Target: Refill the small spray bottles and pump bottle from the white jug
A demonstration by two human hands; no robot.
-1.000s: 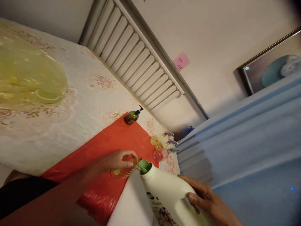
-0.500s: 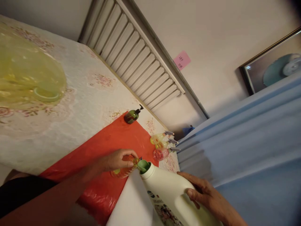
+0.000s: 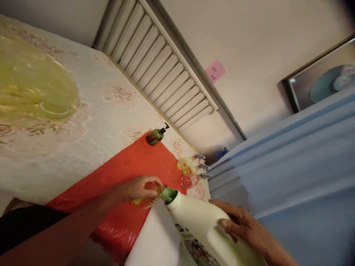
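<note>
White plastic jug [image 3: 205,229] tipped against a small orange bottle [image 3: 146,200], lower centre of the head view.
The jug is gripped by the right hand [image 3: 246,231], fingers curled around its body; the orange bottle, on the red sheet [image 3: 124,166] over the desk [image 3: 91,122], is pinched at the neck by the left hand [image 3: 138,188].

Your left hand [image 3: 138,188] grips a small bottle [image 3: 146,200] standing on the sheet [image 3: 122,173] spread over the worktop [image 3: 91,122]. Your right hand [image 3: 244,229] holds the big jug [image 3: 199,225] tilted, its spout touching the small bottle's mouth. Behind them, a pump bottle [image 3: 155,136] stands at the sheet's far edge. To its right, three spray bottles [image 3: 191,171] sit clustered by the worktop's edge. A radiator [image 3: 163,70] runs along the wall behind the worktop.
</note>
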